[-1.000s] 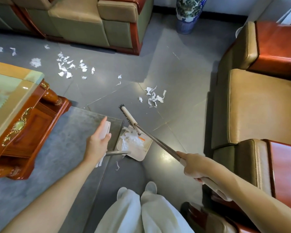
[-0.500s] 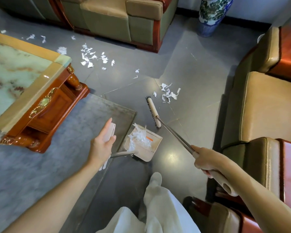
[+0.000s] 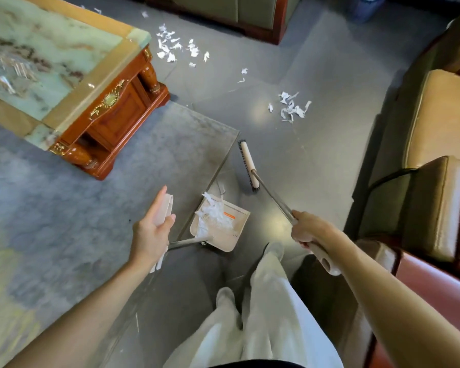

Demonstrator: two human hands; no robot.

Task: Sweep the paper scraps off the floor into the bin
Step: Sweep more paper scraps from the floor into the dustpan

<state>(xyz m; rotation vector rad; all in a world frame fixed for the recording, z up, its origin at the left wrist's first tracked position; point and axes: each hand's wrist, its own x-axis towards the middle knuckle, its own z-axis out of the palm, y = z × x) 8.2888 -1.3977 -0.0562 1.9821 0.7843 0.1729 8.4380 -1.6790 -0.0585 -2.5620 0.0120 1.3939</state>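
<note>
**Sweeping in progress: one load in the pan, two piles left on the floor**

We find the task partway done. The left grip (image 3: 153,229) holds the upright handle of the dustpan (image 3: 234,236), thumb against it and forefinger laid along it. The right grip (image 3: 307,231) is closed round the shaft of the broom (image 3: 248,166).

The pan rests on the grey floor (image 3: 316,168) at the edge of the rug (image 3: 91,208) and carries a heap of white scraps (image 3: 214,215). The broom head lies just beyond the pan, apart from it.

A near pile of paper scraps (image 3: 292,108) lies ahead of the broom, not touching it. A farther scatter (image 3: 175,49) sits beside the corner of the desk (image 3: 64,49).

In our judgement, the next move calls for reaching the broom past the near pile, drawing it back, and moving the pan up to meet it. The scraps look torn, thin and light, so brisk strokes may scatter them. No bin is in view.
</note>
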